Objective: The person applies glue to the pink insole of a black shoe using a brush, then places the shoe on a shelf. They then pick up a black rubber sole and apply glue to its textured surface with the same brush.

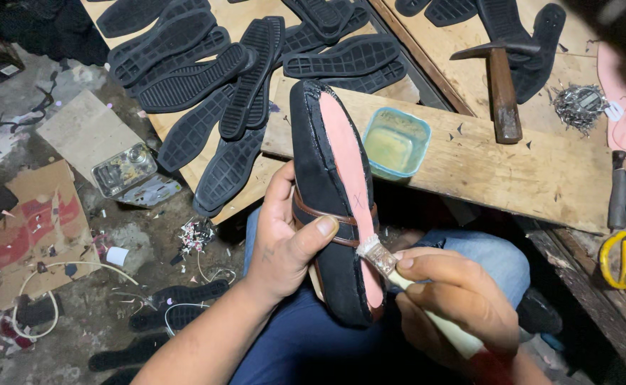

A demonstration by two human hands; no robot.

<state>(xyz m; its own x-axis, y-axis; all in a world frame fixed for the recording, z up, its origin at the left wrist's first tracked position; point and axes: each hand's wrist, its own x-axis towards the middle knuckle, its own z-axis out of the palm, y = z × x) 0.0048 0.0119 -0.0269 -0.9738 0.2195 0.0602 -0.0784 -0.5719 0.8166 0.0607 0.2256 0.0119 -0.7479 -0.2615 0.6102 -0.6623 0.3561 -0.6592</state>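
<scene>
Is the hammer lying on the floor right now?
No, the hammer lies on the wooden workbench, beyond the glue tub, away from both hands.

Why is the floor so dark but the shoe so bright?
Head view: light falls on the black suede shoe with pink insole and pale wooden board; the littered floor lies dimmer; the top right corner is a dark blur; the right hand looks slightly soft.

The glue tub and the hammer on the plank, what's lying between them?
Nothing but bare plank with a few small scraps lies between the blue-rimmed glue tub and the hammer, as the head view shows.
</scene>
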